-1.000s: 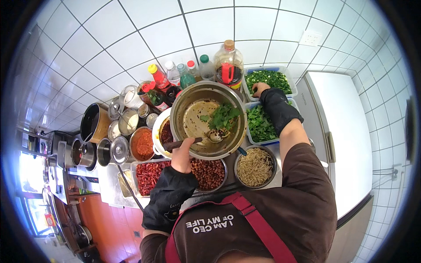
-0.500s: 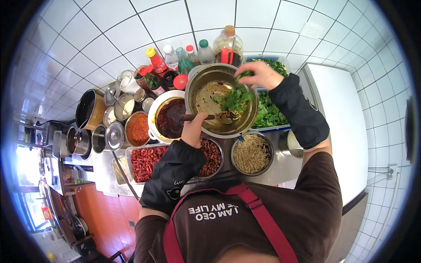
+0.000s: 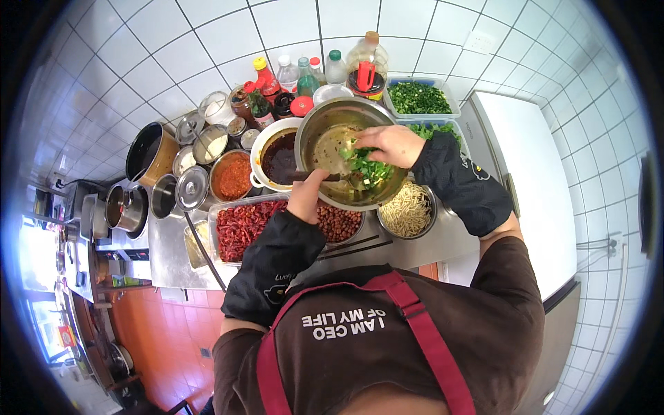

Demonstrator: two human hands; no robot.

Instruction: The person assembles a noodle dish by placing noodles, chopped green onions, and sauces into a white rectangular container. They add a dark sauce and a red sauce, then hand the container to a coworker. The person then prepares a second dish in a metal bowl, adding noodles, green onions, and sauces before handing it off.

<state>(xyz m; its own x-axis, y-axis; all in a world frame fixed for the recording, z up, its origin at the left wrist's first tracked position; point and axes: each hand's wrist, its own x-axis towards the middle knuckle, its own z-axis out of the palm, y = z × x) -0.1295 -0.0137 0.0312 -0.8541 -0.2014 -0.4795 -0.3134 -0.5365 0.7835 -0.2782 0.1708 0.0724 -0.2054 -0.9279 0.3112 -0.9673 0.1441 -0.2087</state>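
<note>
My left hand (image 3: 304, 197) is closed round the dark handle of a spoon (image 3: 326, 178) at the near left rim of a deep metal bowl (image 3: 315, 124). The spoon's head lies inside the bowl, mostly hidden by leaves. Over the bowl's right side is my right hand (image 3: 393, 144), its fingers stretched leftward above chopped greens (image 3: 370, 173) with pale bits among them. A thin brownish liquid with dark flecks coats the bowl's inside. Behind the right wrist, a tub of leafy greens (image 3: 437, 129) is partly covered; beyond it sits a tub of finely chopped greens (image 3: 418, 99).
Left of the bowl are a white pot of dark red sauce (image 3: 280, 158), red-orange paste (image 3: 234, 174) and a tub of dried red chillies (image 3: 245, 228). Peanuts (image 3: 339, 223) and pale strips (image 3: 408, 209) stand nearer me. Bottles (image 3: 304, 77) line the tiled wall.
My right hand has come down and left into the bowl, and more chopped greens lie there. The view has shifted slightly. My left hand keeps its grip on the spoon.
</note>
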